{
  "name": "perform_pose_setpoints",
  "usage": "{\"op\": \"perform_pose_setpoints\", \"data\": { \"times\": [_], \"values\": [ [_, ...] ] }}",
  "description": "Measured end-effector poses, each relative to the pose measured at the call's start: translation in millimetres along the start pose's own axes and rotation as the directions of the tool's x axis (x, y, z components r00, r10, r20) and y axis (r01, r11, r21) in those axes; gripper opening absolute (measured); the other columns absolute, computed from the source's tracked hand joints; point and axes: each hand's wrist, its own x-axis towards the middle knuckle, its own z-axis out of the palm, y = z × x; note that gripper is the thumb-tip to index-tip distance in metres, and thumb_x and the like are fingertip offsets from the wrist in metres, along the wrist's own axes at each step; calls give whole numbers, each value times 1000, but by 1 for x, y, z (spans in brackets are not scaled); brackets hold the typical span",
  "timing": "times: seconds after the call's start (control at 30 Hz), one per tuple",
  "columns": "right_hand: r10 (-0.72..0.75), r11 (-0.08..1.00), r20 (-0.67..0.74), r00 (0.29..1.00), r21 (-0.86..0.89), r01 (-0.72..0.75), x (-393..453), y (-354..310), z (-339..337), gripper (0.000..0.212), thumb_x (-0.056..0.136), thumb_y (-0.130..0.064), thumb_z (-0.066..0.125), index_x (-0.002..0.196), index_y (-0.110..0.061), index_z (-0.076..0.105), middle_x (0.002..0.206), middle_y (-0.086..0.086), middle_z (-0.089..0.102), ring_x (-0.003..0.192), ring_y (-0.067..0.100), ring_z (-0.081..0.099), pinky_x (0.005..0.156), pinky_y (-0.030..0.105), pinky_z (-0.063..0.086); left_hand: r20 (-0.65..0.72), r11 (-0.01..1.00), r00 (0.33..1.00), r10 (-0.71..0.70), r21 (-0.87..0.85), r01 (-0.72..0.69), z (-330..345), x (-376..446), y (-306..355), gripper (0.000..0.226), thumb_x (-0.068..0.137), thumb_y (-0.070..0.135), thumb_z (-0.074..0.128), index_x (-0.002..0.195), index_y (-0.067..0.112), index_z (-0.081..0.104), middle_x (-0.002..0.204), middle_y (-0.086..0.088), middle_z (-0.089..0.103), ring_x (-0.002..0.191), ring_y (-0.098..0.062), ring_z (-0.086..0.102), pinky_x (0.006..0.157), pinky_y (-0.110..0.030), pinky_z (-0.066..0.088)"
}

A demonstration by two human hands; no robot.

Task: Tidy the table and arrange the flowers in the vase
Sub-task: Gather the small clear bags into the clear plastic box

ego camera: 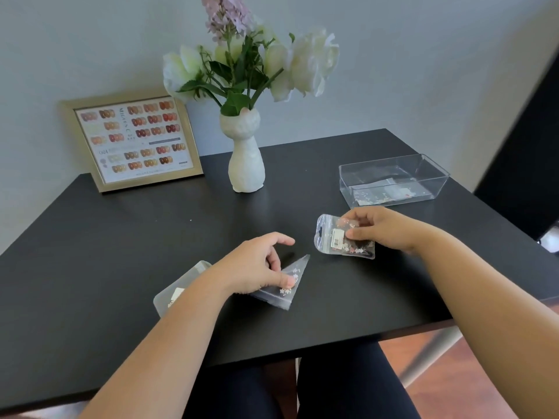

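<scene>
On the black table (127, 237) my right hand (384, 228) grips a small clear zip bag of beads (335, 237) just above the surface. My left hand (257, 264) pinches another clear bag (290, 282) with white bits in it, one corner tilted up. A third clear packet (178, 291) lies partly hidden under my left forearm. At the back stands a white cat-shaped vase (246, 158) holding white and lilac flowers (251, 58).
A clear plastic box (393, 179) with several small packets inside sits at the right back. A gold-framed colour chart (133, 140) leans on the wall at the left back. The table's near edge runs just above my legs.
</scene>
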Motion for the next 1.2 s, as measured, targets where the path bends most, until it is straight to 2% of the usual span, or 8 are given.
{"op": "perform_pose_setpoints", "data": {
  "times": [0.13, 0.23, 0.4, 0.53, 0.77, 0.87, 1.07, 1.2],
  "values": [
    [-52, 975, -107, 993, 211, 74, -3, -4, -12, 26, 92, -2, 56, 91, -21, 73, 73, 2, 65, 65, 13, 55, 64, 22, 43, -224, 988, 974, 45, -137, -77, 9, 15, 1, 22, 83, 25, 75, 98, 41, 70, 69, 16, 62, 63, -1, 57, 70, -21, 48],
    [-98, 956, -267, 959, 243, 166, -2, -11, -18, 30, 91, 2, 56, 88, -23, 74, 68, -3, 65, 61, 10, 54, 61, 20, 48, -308, 929, 951, -10, -356, -105, 15, 25, 9, 19, 92, 20, 64, 90, 37, 73, 80, 10, 70, 71, -7, 65, 68, -27, 57],
    [-156, 927, -708, 688, 136, 350, 2, -20, -46, 25, 81, -16, 61, 85, -37, 74, 72, -7, 65, 63, 8, 54, 60, 18, 47, -403, 857, 915, -31, -481, -183, 23, 46, 22, 22, 97, 28, 60, 108, 42, 73, 72, 13, 64, 70, -1, 63, 55, -24, 54],
    [-125, 958, -816, 565, 49, 283, 8, -17, -82, 25, 87, -23, 58, 84, -44, 72, 70, -7, 61, 61, 10, 43, 57, 27, 39, -341, 892, 940, -33, -433, -126, 19, 71, 44, 43, 85, 36, 73, 123, 38, 52, 63, 11, 59, 66, -7, 66, 58, -27, 56],
    [-136, 930, -734, 666, -327, -170, 23, 5, -104, 32, 93, -22, 39, 92, -42, 65, 84, -10, 65, 95, 16, 33, 81, 31, 25, -399, 949, 902, 164, -187, -255, 1, 115, 100, 33, 83, 34, 74, 103, 41, 49, 90, 13, 69, 78, 4, 65, 63, -12, 46],
    [-163, 888, -696, 700, -412, -203, 26, 9, -103, 38, 90, -21, 35, 86, -47, 63, 73, -15, 60, 95, 16, 34, 80, 32, 18, -442, 939, 859, 260, -93, -332, -3, 136, 121, 13, 89, 28, 69, 95, 36, 60, 93, 17, 68, 84, 7, 61, 69, -13, 43],
    [-182, 799, -630, 755, -542, -259, 32, 20, -113, 37, 89, -26, 37, 101, -49, 64, 103, -10, 61, 103, 17, 35, 80, 32, 16, -419, 940, 856, 302, -20, -341, -2, 177, 144, 8, 94, 27, 63, 93, 31, 70, 85, 13, 66, 80, 3, 58, 70, -14, 44],
    [-233, 835, -725, 648, -491, -249, 27, 28, -115, 38, 87, -24, 43, 117, -40, 61, 123, -6, 49, 119, 23, 34, 94, 36, 21, -401, 944, 867, 297, -12, -329, 12, 194, 147, 11, 95, 26, 62, 97, 30, 72, 90, 14, 66, 85, 3, 59, 75, -18, 45]
  ]
}}
